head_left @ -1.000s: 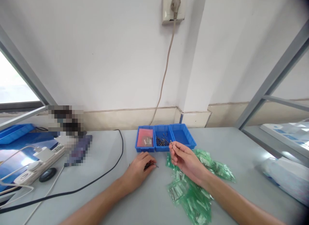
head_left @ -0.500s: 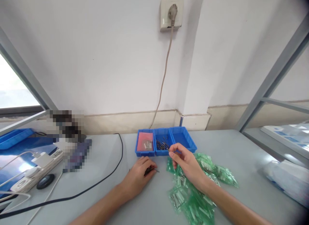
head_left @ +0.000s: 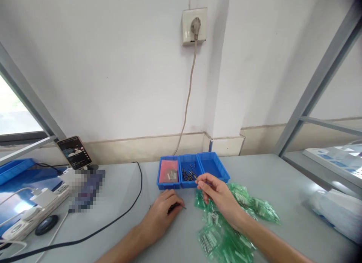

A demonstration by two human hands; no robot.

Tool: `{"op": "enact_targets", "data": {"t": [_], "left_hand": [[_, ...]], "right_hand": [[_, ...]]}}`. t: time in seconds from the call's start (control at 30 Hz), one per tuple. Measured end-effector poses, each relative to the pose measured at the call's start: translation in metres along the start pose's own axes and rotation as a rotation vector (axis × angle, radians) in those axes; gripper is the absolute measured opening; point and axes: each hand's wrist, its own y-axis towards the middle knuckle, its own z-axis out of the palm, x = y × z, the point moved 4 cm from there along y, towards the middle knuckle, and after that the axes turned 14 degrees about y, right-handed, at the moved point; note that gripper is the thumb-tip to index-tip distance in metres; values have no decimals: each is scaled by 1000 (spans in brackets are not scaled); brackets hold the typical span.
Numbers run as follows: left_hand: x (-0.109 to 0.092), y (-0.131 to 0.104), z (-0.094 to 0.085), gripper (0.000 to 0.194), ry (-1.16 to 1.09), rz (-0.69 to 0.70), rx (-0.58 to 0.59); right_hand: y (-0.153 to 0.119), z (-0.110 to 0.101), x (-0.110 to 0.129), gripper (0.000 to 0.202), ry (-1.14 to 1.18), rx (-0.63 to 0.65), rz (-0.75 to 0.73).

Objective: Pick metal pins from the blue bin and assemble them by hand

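My left hand (head_left: 162,214) rests on the table, fingers curled around several thin dark metal pins whose tips stick out beside the thumb. My right hand (head_left: 219,195) is raised at the front of the middle blue bin (head_left: 185,185), thumb and forefinger pinched on a small thin piece, apparently one pin. Loose dark pins (head_left: 189,175) lie scattered inside that bin. To its left, a blue bin (head_left: 169,186) holds a pink sheet (head_left: 166,165) and a small clear bag. The right blue bin (head_left: 210,165) shows a bare floor. Green plastic bags (head_left: 209,238) of metal pins lie under and around my right forearm.
A black cable (head_left: 127,211) curves across the table's left side. Further left are a power strip (head_left: 48,204), a black mouse (head_left: 46,224) and a phone (head_left: 74,153) standing upright. A white plastic package (head_left: 335,210) lies at the right, near a metal frame (head_left: 319,78).
The camera view has shifted slightly, so the bins and table sit lower. My left fingers cover more of the pins. My right hand keeps its pinch near the middle bin.
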Motion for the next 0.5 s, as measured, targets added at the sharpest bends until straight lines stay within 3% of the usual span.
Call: {"op": "enact_targets", "data": {"t": [0.5], "left_hand": [[1, -2, 2, 14, 10, 2, -4]], "right_hand": [[1, -5, -4, 44, 2, -2, -6]]}}
